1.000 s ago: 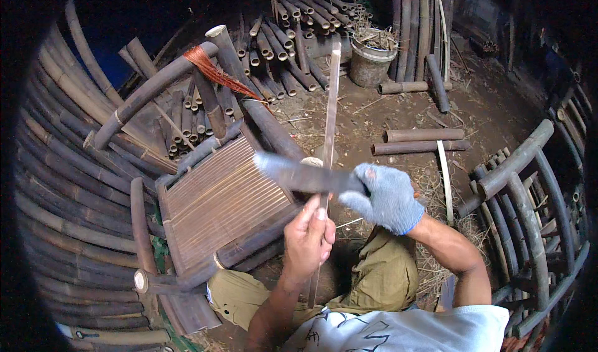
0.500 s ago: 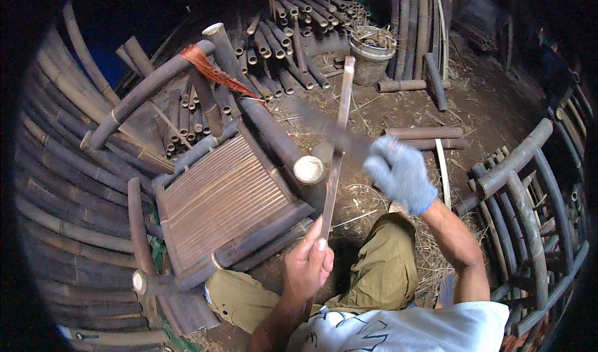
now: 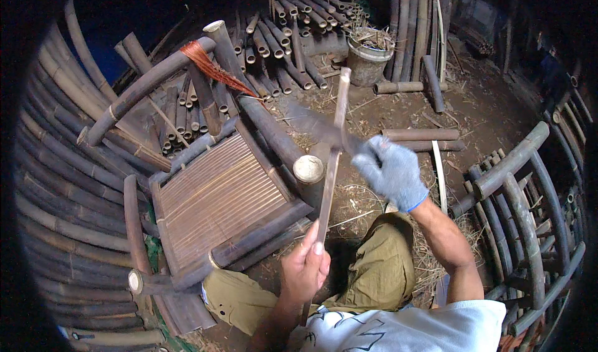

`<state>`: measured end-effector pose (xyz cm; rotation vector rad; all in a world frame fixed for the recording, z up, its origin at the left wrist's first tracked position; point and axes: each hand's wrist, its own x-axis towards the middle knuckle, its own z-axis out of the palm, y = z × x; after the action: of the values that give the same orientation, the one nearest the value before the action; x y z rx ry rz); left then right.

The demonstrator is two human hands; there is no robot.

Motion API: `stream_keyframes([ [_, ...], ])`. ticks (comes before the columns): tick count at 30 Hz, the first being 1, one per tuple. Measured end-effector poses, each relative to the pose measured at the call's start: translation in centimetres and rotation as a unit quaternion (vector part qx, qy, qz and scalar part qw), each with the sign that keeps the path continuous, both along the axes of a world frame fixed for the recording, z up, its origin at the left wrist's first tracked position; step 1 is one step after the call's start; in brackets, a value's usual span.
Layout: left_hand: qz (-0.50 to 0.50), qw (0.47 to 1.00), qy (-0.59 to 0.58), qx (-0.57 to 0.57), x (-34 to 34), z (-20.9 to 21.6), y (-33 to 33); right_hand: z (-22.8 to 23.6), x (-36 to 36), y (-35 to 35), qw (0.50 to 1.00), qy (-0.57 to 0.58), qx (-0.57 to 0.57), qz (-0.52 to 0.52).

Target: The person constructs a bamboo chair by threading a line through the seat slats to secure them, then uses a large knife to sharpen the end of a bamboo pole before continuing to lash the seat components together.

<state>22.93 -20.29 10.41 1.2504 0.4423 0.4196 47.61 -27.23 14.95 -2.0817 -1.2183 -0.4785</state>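
My bare left hand (image 3: 304,270) is closed around the lower part of a long bamboo strip (image 3: 328,193), which slants up and away from me. In its grey glove, my right hand (image 3: 393,170) grips a knife, its handle hidden in the fist. The broad dark blade (image 3: 309,122), blurred, points left and crosses the strip in its upper half, touching or very close to it. To the left of the strip stands a dark bamboo chair (image 3: 221,196) with a slatted seat. Orange twine (image 3: 215,69) is wrapped around one of its upper joints.
Bamboo poles line the left wall (image 3: 81,221). Cut bamboo lengths (image 3: 274,41) are stacked at the back, beside a bucket (image 3: 369,59) of scraps. Two bamboo pieces (image 3: 420,135) and shavings lie on the ground. Another bamboo frame (image 3: 526,227) stands at the right, near my elbow.
My right hand has shifted slightly left and down, and the knife blade shows more plainly against the strip. My left hand keeps its hold on the strip.
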Motion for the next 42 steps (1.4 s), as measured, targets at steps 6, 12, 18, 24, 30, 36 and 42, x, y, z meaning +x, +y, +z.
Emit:
stream_keyframes([
  [6,-0.018,1.0,0.024,-0.009,-1.4,-1.4,-0.7,-0.4,4.6,-0.2,0.999,-0.001,-0.019,-0.035],
  [12,-0.015,1.0,0.016,0.017,-1.5,-2.5,-0.4,0.0,2.8,-1.4,0.962,-0.13,-0.16,0.177],
  [18,-0.06,0.998,0.02,-0.003,-3.0,-2.2,0.1,-0.5,10.4,-2.3,0.989,-0.149,-0.008,-0.023],
  [24,-0.112,0.918,-0.171,-0.339,2.7,-0.5,3.3,0.8,-3.2,-1.5,0.978,-0.036,-0.148,0.141],
  [30,-0.137,0.924,-0.176,-0.312,2.5,-0.2,2.4,0.6,-2.1,-0.5,0.993,-0.025,-0.096,0.068],
  [36,-0.16,0.923,-0.146,-0.317,0.6,-1.7,2.0,0.1,-0.1,-0.3,0.999,-0.02,-0.032,0.013],
  [42,-0.171,0.928,-0.109,-0.312,-1.7,-2.8,1.3,0.4,2.7,-0.8,0.997,-0.021,-0.047,-0.05],
])
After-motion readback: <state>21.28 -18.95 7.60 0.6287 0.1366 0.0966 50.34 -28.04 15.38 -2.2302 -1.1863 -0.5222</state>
